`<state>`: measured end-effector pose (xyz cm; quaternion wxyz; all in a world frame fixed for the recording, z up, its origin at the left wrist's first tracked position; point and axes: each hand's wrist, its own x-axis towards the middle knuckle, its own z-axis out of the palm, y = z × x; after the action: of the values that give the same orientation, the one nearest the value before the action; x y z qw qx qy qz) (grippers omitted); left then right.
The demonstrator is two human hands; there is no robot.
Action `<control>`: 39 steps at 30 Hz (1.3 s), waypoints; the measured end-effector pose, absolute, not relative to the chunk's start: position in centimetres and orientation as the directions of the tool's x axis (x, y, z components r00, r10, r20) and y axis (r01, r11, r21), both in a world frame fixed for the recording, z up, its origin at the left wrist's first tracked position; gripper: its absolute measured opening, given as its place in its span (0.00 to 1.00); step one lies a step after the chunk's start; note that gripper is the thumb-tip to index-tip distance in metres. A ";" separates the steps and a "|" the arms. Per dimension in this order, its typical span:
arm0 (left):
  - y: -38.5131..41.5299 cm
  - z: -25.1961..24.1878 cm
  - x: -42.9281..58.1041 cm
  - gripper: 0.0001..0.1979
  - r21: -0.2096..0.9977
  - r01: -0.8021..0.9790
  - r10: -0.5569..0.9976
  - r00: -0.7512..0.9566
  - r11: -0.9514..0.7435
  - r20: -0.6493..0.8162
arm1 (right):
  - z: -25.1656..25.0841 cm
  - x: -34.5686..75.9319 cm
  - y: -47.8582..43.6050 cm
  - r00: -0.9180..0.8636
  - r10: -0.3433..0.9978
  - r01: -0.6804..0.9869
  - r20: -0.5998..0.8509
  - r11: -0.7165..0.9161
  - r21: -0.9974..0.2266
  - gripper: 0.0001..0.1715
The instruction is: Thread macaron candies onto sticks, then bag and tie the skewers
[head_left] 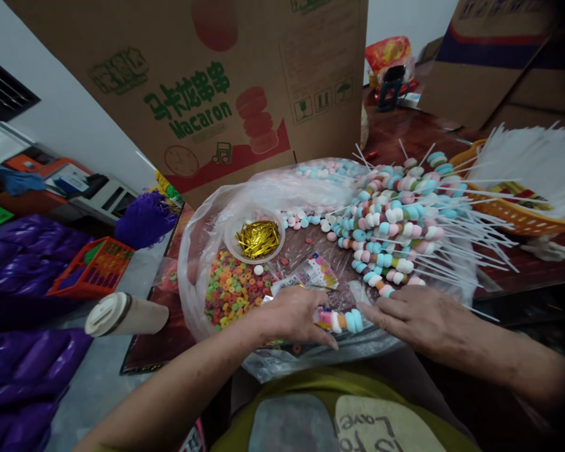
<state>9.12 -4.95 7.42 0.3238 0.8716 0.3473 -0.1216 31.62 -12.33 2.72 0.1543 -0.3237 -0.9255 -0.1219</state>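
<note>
My left hand (297,314) is closed around a short candy skewer (339,321) with pale blue, white and orange pieces. A printed, pink-and-yellow wrapper covers the end at my fingers. At the skewer's blue end, my right hand (412,317) has its fingers together, pointing left; what they grip is hidden. Just beyond my left hand lie flat printed wrappers (322,271). Above my right hand is a heap of finished candy skewers (395,220), their white sticks pointing right. Colourful ring-shaped candies (238,285) lie to the left, below a clear bowl of gold twist ties (258,240).
A large clear plastic bag (193,251) spreads under everything, with pastel candies (327,168) at its back. A tall cardboard box (207,144) stands behind. White sticks fill an orange basket (537,220) at right. A lidded cup (139,314) leans at the table's left edge.
</note>
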 end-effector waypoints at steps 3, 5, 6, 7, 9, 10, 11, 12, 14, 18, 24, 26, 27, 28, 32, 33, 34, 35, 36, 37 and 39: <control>-5.9 6.5 10.2 0.20 0.354 0.702 0.572 0.710 -0.618 -0.410 | 1.5 30.2 -12.6 -0.615 0.717 0.733 0.330 0.673 -0.096 0.27; -6.4 5.7 10.7 0.18 0.324 0.725 0.609 0.688 -0.608 -0.394 | 1.0 29.3 -12.5 -0.563 0.780 0.763 0.275 0.618 -0.191 0.29; -6.4 5.4 10.7 0.18 0.318 0.735 0.626 0.678 -0.600 -0.385 | 0.8 29.1 -12.4 -0.550 0.798 0.774 0.245 0.598 -0.207 0.29; -6.3 5.3 10.6 0.22 0.324 0.737 0.632 0.675 -0.593 -0.380 | 0.6 29.1 -12.4 -0.543 0.809 0.785 0.223 0.584 -0.206 0.29; -5.7 5.7 10.0 0.32 0.373 0.720 0.602 0.694 -0.584 -0.395 | 0.2 29.5 -12.2 -0.550 0.806 0.790 0.219 0.587 -0.177 0.29; -5.3 6.1 9.6 0.35 0.411 0.697 0.557 0.717 -0.588 -0.419 | 0.0 29.9 -12.1 -0.560 0.793 0.782 0.241 0.602 -0.163 0.29; -4.9 6.5 9.2 0.35 0.435 0.672 0.507 0.739 -0.599 -0.443 | -0.1 30.4 -12.1 -0.563 0.779 0.773 0.276 0.615 -0.158 0.29; -4.5 6.9 8.8 0.31 0.429 0.656 0.477 0.750 -0.621 -0.458 | -0.2 30.7 -12.1 -0.553 0.775 0.769 0.307 0.616 -0.171 0.29; -4.2 7.3 8.2 0.20 0.296 0.652 0.522 0.746 -0.698 -0.412 | -0.1 31.0 -12.1 -0.511 0.804 0.760 0.304 0.588 -0.278 0.28; -4.8 6.2 7.9 0.06 -0.152 0.643 0.639 0.765 -0.750 0.079 | 1.4 30.2 -12.5 -0.471 0.882 0.630 0.021 0.353 -0.692 0.19; -5.7 4.5 8.0 0.09 -0.204 0.665 0.623 0.746 -0.718 0.236 | 3.1 30.0 -12.9 -0.538 0.788 0.437 -0.298 -0.041 -0.898 0.15; -5.5 5.1 7.9 0.10 -0.037 0.695 0.692 0.719 -0.718 0.064 | 2.8 30.6 -12.9 -0.530 0.824 0.470 -0.202 0.087 -0.878 0.16; -5.4 5.6 7.7 0.14 0.096 0.689 0.686 0.724 -0.718 -0.069 | 2.6 30.9 -12.9 -0.523 0.845 0.507 -0.112 0.203 -0.838 0.16; -5.1 6.2 7.6 0.18 0.252 0.674 0.641 0.738 -0.694 -0.211 | 2.3 31.2 -13.0 -0.517 0.856 0.556 -0.007 0.329 -0.763 0.17; -3.6 8.2 7.6 0.26 0.734 0.618 0.224 0.786 -0.282 -0.576 | 1.6 32.1 -13.4 -0.548 0.755 0.730 0.359 0.642 -0.235 0.26; -3.3 8.3 7.7 0.27 0.770 0.620 0.121 0.784 -0.147 -0.608 | 1.8 32.2 -13.5 -0.573 0.707 0.738 0.414 0.665 -0.114 0.26; -3.1 8.2 7.9 0.27 0.780 0.625 0.028 0.781 -0.024 -0.624 | 2.1 32.2 -13.6 -0.606 0.655 0.728 0.451 0.685 -0.016 0.26; -3.1 7.9 8.2 0.27 0.771 0.632 -0.050 0.775 0.076 -0.630 | 2.6 32.3 -13.7 -0.638 0.610 0.712 0.471 0.700 0.057 0.25; -3.2 7.6 8.5 0.27 0.752 0.644 -0.103 0.765 0.140 -0.636 | 3.0 32.4 -13.8 -0.666 0.577 0.695 0.473 0.710 0.113 0.23; -3.4 7.3 8.7 0.27 0.738 0.656 -0.117 0.754 0.158 -0.646 | 3.5 32.5 -13.9 -0.686 0.558 0.685 0.466 0.712 0.156 0.22; -3.9 6.8 9.0 0.24 0.750 0.660 0.004 0.751 0.053 -0.661 | 4.2 32.7 -13.9 -0.702 0.558 0.686 0.444 0.696 0.210 0.21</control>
<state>9.02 -3.92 6.78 0.6783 0.6444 0.2576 -0.2415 32.69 -13.95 4.21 0.1756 -0.3441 -0.9040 -0.1832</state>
